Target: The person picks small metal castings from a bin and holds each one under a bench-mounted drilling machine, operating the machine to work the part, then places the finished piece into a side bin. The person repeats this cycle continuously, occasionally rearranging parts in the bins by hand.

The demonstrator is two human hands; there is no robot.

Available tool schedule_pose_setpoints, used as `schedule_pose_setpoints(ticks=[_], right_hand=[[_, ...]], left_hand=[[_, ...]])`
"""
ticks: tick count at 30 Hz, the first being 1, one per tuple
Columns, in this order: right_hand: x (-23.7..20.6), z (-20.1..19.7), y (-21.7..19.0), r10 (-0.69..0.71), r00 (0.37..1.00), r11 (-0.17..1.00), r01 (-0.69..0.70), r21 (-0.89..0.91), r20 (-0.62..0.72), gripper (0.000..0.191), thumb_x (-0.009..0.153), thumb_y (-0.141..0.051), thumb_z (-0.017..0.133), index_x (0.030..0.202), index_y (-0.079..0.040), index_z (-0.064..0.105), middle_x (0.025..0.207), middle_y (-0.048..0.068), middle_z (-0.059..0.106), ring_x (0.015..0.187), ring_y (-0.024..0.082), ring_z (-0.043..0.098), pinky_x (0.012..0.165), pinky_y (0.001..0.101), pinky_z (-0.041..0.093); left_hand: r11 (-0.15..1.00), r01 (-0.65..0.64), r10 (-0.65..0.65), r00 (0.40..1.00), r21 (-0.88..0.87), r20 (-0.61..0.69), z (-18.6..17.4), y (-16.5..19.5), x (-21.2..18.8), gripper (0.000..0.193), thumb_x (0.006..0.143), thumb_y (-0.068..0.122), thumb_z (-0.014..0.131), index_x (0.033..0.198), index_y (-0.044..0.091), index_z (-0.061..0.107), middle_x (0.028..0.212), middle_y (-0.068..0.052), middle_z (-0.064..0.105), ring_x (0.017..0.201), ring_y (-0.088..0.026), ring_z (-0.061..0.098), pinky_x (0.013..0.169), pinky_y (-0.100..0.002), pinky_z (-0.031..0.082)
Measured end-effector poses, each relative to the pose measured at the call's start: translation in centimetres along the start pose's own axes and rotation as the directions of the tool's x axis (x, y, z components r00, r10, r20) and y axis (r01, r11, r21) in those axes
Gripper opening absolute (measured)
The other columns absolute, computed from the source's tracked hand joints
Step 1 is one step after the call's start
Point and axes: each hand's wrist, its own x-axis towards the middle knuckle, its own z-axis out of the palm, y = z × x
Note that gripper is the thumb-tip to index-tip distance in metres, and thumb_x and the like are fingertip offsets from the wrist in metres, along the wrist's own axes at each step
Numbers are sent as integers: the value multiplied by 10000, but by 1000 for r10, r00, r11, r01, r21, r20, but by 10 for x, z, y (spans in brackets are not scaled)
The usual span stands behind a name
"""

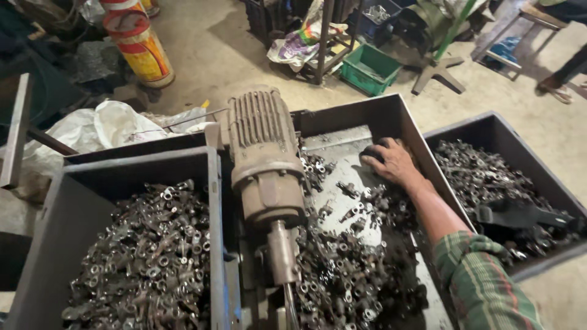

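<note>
Centrally, the right hand (394,162) — fingers curled down, clutching a dark rag (374,151) — rests at the far end of the middle tray (391,116) among small metal fittings (348,269), beside a ribbed motor (263,153), with full grey bins at left (73,201) and right (489,131); the left hand is unseen.

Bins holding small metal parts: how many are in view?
3. A grey bin at the left, a middle tray where the right hand rests on the parts, and a dark bin at the right. Others may sit outside the frame.
</note>
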Motion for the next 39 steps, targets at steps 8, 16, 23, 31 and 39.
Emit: schedule_pose_setpoints(ticks=[8, 16, 23, 31, 39], right_hand=[[-106, -9, -14, 165, 986, 944, -164, 285, 21, 354, 985, -393, 625, 1233, -168, 741, 1281, 143, 656, 1179, 334, 588, 1010, 432, 478], [-188, -14, -58, 324, 946, 870, -295, 396, -8, 351, 999, -367, 630, 1224, -125, 749, 1283, 132, 703, 1210, 353, 546, 1067, 449, 394], [-214, -28, -79, 498, 866, 598, -379, 706, 44, 306, 998, -320, 661, 1145, -67, 750, 1063, 108, 732, 1022, 182, 650, 930, 313, 497], [-219, -22, -93, 628, 758, 208, -383, 900, 177, 263, 1005, -249, 672, 1091, -11, 747, 936, -8, 702, 848, 72, 605, 782, 224, 477], [-212, -5, -126, 606, 730, 0, -399, 917, 317, 331, 1013, -277, 555, 1189, -48, 717, 916, 28, 681, 776, 130, 586, 640, 281, 495]], left_hand=[[987, 140, -145, 987, 77, 67, -25, 11, -12, 349, 815, 163, 651, 1158, 173, 713, 1074, -196, 713, 1046, -423, 729, 935, -555, 622], [700, 675, -714, 675, 234, 187, -65, 67, 8, 327, 1112, 530, 636, 1199, 236, 751, 1223, -4, 745, 1023, -269, 725, 850, -434, 588], [705, 673, -708, 686, 222, 170, -70, 70, 15, 352, 1088, 536, 633, 1158, 216, 760, 1189, -10, 753, 995, -282, 723, 848, -461, 580], [675, 708, -737, 657, 207, 159, -76, 77, 24, 372, 1040, 529, 640, 1175, 205, 763, 1202, -28, 754, 973, -317, 715, 797, -467, 577], [692, 706, -722, 678, 153, 137, -83, 77, 35, 360, 1033, 501, 622, 1132, 182, 757, 1187, -34, 752, 1004, -298, 717, 810, -465, 572]])
